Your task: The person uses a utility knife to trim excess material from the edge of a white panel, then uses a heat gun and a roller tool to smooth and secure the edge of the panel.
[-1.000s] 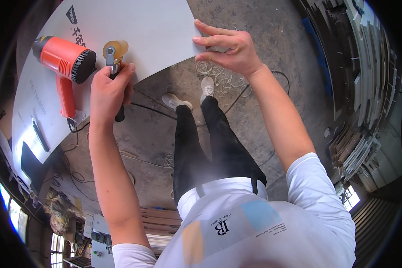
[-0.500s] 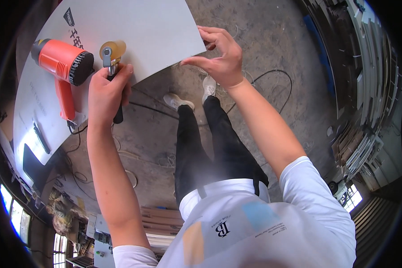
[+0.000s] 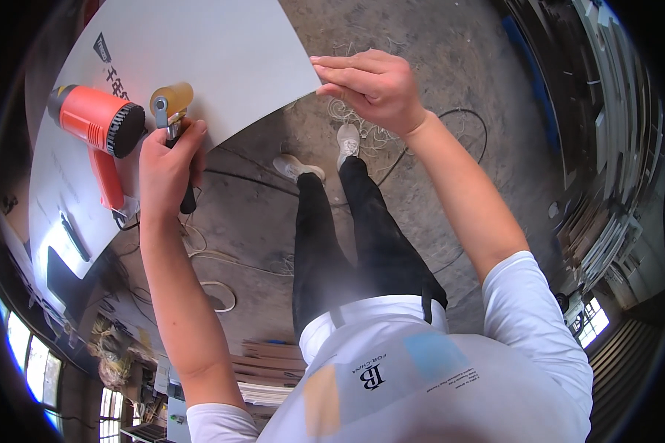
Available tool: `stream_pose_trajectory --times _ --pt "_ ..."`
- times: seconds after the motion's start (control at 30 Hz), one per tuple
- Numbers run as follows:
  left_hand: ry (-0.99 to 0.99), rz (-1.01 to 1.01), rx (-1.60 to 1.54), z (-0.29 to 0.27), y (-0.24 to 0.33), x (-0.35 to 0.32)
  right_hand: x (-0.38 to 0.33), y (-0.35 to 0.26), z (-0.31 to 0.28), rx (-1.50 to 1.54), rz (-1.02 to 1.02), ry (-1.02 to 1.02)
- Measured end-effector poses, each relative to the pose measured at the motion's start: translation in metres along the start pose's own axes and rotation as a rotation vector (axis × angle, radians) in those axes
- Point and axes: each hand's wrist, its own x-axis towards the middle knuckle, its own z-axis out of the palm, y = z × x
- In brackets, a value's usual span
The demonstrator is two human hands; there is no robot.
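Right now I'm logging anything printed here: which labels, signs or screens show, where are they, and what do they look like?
Printed mark: far-left corner of the grey sheet, dark emblem with dark characters beside it.
Shirt print: on the person's white shirt, bottom of view, dark letters with orange and blue squares.
No screens or packages clearly in view.

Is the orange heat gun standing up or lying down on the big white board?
Lying down. The orange heat gun rests on its side on the white board, handle flat against it, beside the left hand holding the roller.
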Motion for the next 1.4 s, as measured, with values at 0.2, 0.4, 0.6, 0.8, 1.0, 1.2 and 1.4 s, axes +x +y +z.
stream_pose_trajectory --times 0.2,0.4,0.6,0.8,1.0,1.2,1.4 --pt "0.008 -0.012 -0.005 0.002 0.0 0.0 -0.003 -0.023 0.03 0.071 0.167 0.198" --pt "0.004 0.005 0.009 0.0 -0.004 0.001 -0.005 -0.008 0.016 0.024 0.076 0.145" --pt "0.008 0.004 -0.006 0.002 0.002 0.0 0.002 0.002 -0.006 -0.013 -0.125 -0.039" --pt "-0.011 0.009 -0.014 -0.001 -0.002 0.002 -0.002 -0.052 0.03 0.123 0.402 0.167" --pt "-0.021 0.027 -0.02 0.001 -0.001 0.0 0.0 -0.056 0.026 0.221 0.603 0.204" --pt "-0.007 0.022 -0.016 0.002 0.001 0.001 -0.006 -0.05 0.021 0.301 0.566 0.186" --pt "-0.028 0.041 -0.018 -0.002 -0.004 0.003 -0.005 -0.057 0.021 0.509 0.929 0.249"
